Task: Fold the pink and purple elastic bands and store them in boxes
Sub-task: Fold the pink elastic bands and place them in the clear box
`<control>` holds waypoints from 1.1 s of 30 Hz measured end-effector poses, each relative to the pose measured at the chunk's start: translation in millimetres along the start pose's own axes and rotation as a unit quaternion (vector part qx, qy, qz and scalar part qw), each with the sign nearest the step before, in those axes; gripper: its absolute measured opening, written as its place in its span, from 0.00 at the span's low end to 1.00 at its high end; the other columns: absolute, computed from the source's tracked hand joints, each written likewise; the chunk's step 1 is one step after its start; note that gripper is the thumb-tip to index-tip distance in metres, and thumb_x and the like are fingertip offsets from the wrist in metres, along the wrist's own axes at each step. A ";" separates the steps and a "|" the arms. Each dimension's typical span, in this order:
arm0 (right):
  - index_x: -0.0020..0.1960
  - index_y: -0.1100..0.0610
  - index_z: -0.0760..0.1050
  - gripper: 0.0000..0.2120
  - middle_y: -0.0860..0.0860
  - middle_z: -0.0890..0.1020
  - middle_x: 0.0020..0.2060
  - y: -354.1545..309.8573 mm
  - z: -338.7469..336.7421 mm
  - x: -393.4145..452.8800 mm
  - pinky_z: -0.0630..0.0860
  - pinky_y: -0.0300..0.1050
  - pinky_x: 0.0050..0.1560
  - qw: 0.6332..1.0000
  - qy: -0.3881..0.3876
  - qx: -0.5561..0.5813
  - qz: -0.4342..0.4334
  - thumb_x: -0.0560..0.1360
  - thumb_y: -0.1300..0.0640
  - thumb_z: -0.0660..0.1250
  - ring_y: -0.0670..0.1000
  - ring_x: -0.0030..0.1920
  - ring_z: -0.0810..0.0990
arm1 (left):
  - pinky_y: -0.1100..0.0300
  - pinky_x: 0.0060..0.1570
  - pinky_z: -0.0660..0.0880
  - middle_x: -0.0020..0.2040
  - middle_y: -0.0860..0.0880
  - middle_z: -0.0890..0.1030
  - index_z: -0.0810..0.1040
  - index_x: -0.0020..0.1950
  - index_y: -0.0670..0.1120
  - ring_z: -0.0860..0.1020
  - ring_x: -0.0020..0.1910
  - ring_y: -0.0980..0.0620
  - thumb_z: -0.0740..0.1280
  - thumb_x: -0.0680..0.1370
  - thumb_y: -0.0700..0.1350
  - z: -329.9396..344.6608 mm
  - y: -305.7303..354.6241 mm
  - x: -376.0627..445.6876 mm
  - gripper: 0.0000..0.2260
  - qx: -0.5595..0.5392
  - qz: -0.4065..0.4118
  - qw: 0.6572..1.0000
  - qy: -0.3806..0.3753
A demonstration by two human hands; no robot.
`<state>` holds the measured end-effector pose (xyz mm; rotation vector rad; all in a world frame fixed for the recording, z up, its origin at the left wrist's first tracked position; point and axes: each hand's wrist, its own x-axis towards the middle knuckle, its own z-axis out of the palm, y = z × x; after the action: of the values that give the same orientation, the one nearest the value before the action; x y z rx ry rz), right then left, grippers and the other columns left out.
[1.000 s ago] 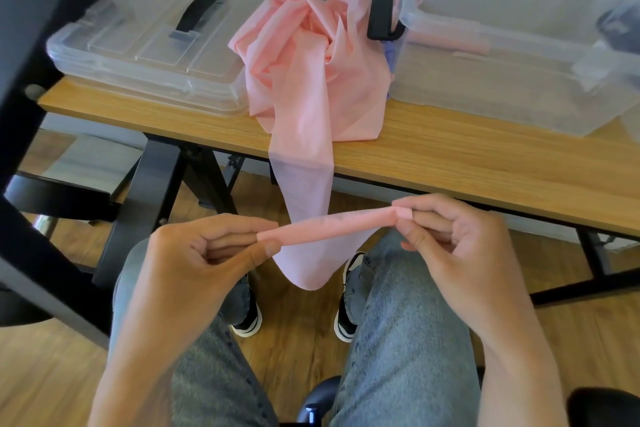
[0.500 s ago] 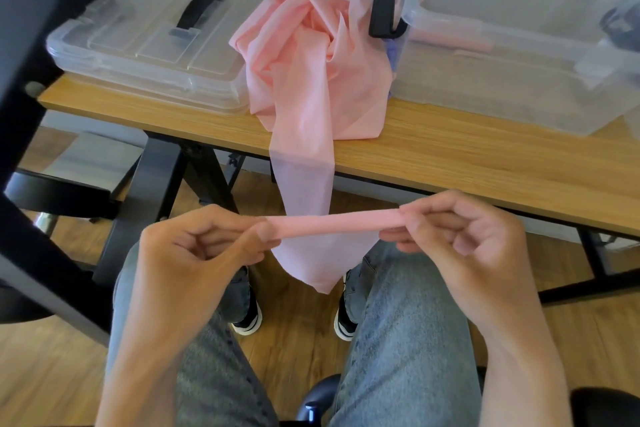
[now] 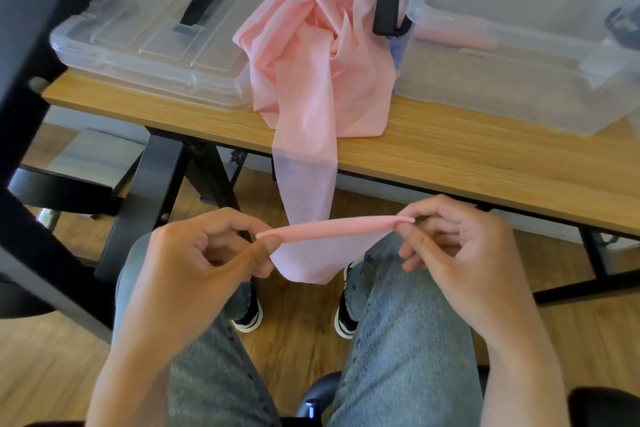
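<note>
A pink elastic band [image 3: 311, 80] lies bunched on the wooden table [image 3: 450, 163], and one sheer end hangs over the front edge down toward my lap. That end is folded into a narrow strip [image 3: 332, 229] stretched level between my hands. My left hand [image 3: 204, 263] pinches the strip's left end between thumb and forefinger. My right hand [image 3: 460, 250] pinches its right end. A clear open box [image 3: 519, 55] at the right holds a rolled pink band [image 3: 453, 38]. A sliver of purple [image 3: 396, 52] shows between the pink heap and the box.
A clear lid with a black handle [image 3: 152, 42] lies on the table's left part. A black frame [image 3: 41, 55] rises at the far left. My knees in jeans and my shoes are below, on a wooden floor.
The strip has been pulled a little longer and flatter between my hands. My right hand has shifted slightly to the right; the heap on the table has stayed put.
</note>
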<state>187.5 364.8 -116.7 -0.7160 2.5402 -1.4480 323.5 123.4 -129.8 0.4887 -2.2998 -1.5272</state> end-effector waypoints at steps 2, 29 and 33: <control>0.51 0.50 0.83 0.05 0.47 0.86 0.34 -1.2 1.4 -0.7 0.84 0.46 0.39 1.000 -0.002 0.019 -0.002 0.79 0.60 0.71 0.48 0.35 0.87 | 0.54 0.38 0.84 0.36 0.54 0.87 0.85 0.50 0.48 0.86 0.35 0.53 0.75 0.71 0.48 0.8 -0.2 0.1 0.09 -0.018 -0.002 1.000 0.007; 0.51 0.52 0.82 0.06 0.48 0.87 0.37 -3.5 2.3 -2.0 0.85 0.49 0.43 0.998 0.014 0.062 0.007 0.79 0.63 0.71 0.50 0.39 0.88 | 0.61 0.41 0.84 0.40 0.53 0.88 0.85 0.52 0.45 0.87 0.40 0.53 0.75 0.72 0.42 7.3 -1.8 1.5 0.09 -0.046 -0.002 0.999 0.005; 0.53 0.55 0.84 0.06 0.47 0.89 0.45 -7.0 0.3 -2.8 0.85 0.45 0.50 0.992 0.015 0.128 0.014 0.77 0.62 0.73 0.49 0.49 0.88 | 0.57 0.44 0.85 0.43 0.50 0.88 0.85 0.50 0.43 0.88 0.43 0.50 0.75 0.72 0.40 7.4 -0.5 1.7 0.08 -0.102 0.001 0.994 0.032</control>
<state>192.4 362.8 -111.3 -0.6196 2.3123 -1.7438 318.7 128.4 -132.8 0.4717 -2.0677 -1.6959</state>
